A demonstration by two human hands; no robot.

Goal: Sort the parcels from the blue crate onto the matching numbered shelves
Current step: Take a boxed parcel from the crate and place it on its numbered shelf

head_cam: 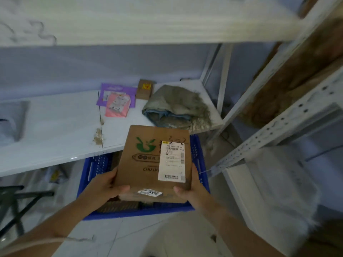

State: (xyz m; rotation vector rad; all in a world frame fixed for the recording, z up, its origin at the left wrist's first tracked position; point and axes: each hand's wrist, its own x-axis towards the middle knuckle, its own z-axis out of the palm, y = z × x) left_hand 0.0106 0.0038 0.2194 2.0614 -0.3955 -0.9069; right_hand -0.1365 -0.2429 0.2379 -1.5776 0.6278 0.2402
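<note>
left hand point(105, 184), right hand point(193, 186): box point(146, 160) is gripped at both near corners, thumbs on top | held over crate point(130, 214) | risk: scrawled number point(176, 140) may be misread, wrong shelf point(55, 130) chosen

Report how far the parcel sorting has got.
Looks done: a purple bag, a pink bag and a small brown box lie on the white shelf. In hand: left hand and right hand hold a cardboard box marked 3-2 above the blue crate. Left: that box, plus parcels in the crate.

Brown cardboard parcel point(146, 164) marked 3-2, tilted above blue crate point(96, 169).
</note>
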